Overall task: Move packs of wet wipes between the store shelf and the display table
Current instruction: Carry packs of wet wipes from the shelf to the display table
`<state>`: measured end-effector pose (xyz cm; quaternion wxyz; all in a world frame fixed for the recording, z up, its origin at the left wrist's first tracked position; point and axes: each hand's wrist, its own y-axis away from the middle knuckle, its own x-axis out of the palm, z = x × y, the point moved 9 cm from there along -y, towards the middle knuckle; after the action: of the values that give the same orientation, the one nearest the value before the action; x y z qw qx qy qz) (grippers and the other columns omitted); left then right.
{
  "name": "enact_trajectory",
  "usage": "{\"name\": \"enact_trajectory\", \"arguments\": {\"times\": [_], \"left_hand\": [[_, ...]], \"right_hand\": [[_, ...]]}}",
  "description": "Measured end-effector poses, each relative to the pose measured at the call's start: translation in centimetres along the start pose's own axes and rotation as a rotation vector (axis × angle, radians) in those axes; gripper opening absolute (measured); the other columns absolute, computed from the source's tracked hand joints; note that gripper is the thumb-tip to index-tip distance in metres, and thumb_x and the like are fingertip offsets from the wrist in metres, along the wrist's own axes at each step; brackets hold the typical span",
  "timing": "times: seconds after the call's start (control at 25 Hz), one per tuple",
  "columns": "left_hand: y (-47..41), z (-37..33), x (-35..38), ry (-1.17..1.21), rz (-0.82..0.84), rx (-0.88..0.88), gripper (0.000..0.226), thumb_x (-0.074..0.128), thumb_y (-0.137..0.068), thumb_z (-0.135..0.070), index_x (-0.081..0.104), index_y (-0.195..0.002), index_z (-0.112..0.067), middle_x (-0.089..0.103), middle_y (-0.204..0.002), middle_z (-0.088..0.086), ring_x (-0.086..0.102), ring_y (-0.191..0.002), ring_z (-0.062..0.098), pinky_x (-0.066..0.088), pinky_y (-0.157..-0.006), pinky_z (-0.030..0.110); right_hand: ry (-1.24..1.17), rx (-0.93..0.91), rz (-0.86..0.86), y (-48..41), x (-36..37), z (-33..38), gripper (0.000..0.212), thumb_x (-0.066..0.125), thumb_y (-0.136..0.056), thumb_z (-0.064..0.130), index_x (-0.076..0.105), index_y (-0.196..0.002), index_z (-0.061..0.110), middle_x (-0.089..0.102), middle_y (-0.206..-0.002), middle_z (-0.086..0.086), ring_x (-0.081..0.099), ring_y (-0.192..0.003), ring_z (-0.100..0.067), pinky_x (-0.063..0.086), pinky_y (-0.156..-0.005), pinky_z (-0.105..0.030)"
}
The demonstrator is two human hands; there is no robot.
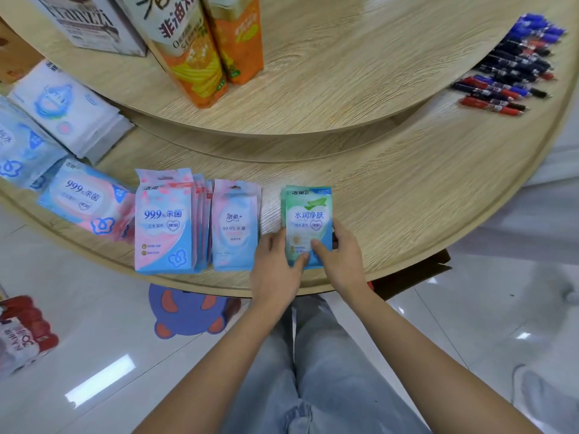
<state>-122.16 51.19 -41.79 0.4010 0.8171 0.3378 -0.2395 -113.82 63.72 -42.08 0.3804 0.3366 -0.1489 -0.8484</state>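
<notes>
At the table (423,195), the pack (308,214) is pinched at its lower sides between left hand (275,264) and right hand (343,261) (likely light, soft, slippery film).

green wet-wipe packs (308,220) — stacked, flat on table (407,198)

The display table (407,198) shows a pale, matt wood grain, the green pack of wet wipes (308,214) and the pink-and-blue packs (164,223) are smooth, glossy plastic film, the floor tiles (94,355) are highly polished and reflective, and the trousers (313,371) are faded denim cloth.
</notes>
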Motion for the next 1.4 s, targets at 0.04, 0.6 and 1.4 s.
{"name": "enact_trajectory", "arguments": {"times": [0.04, 0.6, 1.4], "left_hand": [[0.0, 0.2, -0.2, -0.046, -0.014, -0.005, 0.053, 0.064, -0.082, -0.041, 0.048, -0.129, -0.024, 0.05, -0.117, 0.003, 0.047, -0.11, 0.021, 0.045, -0.079, 0.034], [0.5, -0.6, -2.8, 0.056, -0.008, 0.041, 0.039, 0.06, -0.087, -0.034, 0.049, -0.122, -0.018, 0.056, -0.112, -0.008, 0.055, -0.103, 0.011, 0.041, -0.079, 0.026], [19.1, -1.8, 15.3, -1.202, 1.103, 1.159, 0.029, 0.046, -0.093, -0.022, 0.059, -0.117, -0.014, 0.064, -0.12, 0.01, 0.06, -0.111, 0.029, 0.047, -0.089, 0.034]], "right_hand": [[0.045, 0.011, -0.009, -0.1, 0.1, -0.2, 0.036, 0.062, -0.078, 0.03, 0.058, -0.113, 0.025, 0.065, -0.099, -0.004, 0.062, -0.091, -0.021, 0.055, -0.077, -0.037], [0.119, 0.096, 0.043, 0.0, -2.1, -0.7, 0.038, 0.06, -0.09, 0.027, 0.056, -0.124, 0.01, 0.062, -0.108, -0.006, 0.059, -0.098, -0.019, 0.047, -0.078, -0.023], [-0.535, 0.986, -0.533, 40.9, 6.5, -26.1, 0.031, 0.047, -0.09, 0.008, 0.062, -0.116, 0.008, 0.064, -0.118, -0.013, 0.058, -0.109, -0.028, 0.041, -0.086, -0.025]]}}
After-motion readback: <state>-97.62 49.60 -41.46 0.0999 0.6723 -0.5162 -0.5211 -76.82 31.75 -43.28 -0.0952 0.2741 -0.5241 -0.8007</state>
